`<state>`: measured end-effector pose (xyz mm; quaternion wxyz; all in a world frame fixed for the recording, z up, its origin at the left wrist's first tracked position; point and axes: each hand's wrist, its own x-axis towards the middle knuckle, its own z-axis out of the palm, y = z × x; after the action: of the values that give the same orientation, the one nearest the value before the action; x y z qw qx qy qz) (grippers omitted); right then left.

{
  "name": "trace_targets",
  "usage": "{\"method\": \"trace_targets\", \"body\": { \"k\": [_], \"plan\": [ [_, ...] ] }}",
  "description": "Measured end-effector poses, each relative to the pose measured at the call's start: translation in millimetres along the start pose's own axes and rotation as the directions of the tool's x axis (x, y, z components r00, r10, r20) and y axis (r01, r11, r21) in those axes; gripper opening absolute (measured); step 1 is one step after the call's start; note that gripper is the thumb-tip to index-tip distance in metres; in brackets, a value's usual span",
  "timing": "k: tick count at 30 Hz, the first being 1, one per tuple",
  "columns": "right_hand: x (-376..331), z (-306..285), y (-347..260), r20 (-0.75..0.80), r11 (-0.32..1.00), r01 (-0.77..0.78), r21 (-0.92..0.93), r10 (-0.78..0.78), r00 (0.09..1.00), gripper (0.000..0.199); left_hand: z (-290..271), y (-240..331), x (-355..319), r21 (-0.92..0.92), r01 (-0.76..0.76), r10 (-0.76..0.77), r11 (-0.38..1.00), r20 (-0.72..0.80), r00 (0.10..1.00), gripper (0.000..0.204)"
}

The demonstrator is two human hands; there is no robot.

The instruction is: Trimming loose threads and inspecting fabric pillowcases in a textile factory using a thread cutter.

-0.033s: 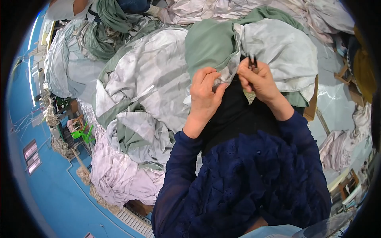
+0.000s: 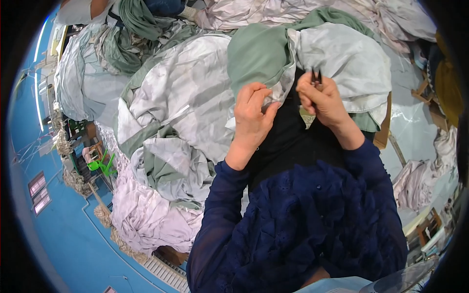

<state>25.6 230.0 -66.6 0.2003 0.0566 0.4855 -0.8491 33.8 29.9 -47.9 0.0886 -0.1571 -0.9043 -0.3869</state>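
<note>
My left hand (image 2: 252, 114) is closed on the edge of a green and white cloth (image 2: 259, 53), pinching its white hem between thumb and fingers. The cloth lies bunched across my lap and beyond, green side up on the left and white side (image 2: 347, 68) up on the right. To the right of that hem, my right hand (image 2: 323, 101) is closed around small thread snips (image 2: 317, 77). Their two dark points stick up above my fingers, slightly apart, and touch nothing that I can make out. My palm hides the rest of the snips.
A large heap of white and green cloth (image 2: 190, 78) spreads to my left, with a pale pink pile (image 2: 151, 215) nearer. More pinkish cloth (image 2: 259, 12) lies at the far side. Another person's arm (image 2: 97, 7) shows at the far left. A green plastic object (image 2: 102, 165) stands on the blue floor (image 2: 63, 195).
My right hand with the snips has shifted slightly to the right, away from the hem. My left hand and the cloth stay where they were.
</note>
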Motion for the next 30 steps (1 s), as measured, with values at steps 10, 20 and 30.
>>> {"method": "trace_targets", "body": {
  "k": [10, 20, 30],
  "plan": [
    [-124.4, -98.3, -60.7, -0.286, 0.99, 0.089, -0.108, -0.116, 0.951, 0.021, -1.9, 9.4, 8.5, 0.093, -0.055, 0.051, 0.994, 0.045, 0.998, 0.027],
    [-257.1, -225.2, -35.4, -0.616, 0.188, -0.664, -0.724, -0.61, 0.498, 0.037, 9.0, 2.9, 4.8, 0.137, -0.143, 0.144, 0.98, 0.002, 0.99, 0.013],
    [-67.0, -5.2, -15.9, 0.119, 0.383, 0.322, -0.866, -0.467, 0.876, 0.027, 5.1, 6.1, 0.5, -0.028, 0.013, -0.014, 1.0, -0.034, 0.999, 0.007]
  ]
}}
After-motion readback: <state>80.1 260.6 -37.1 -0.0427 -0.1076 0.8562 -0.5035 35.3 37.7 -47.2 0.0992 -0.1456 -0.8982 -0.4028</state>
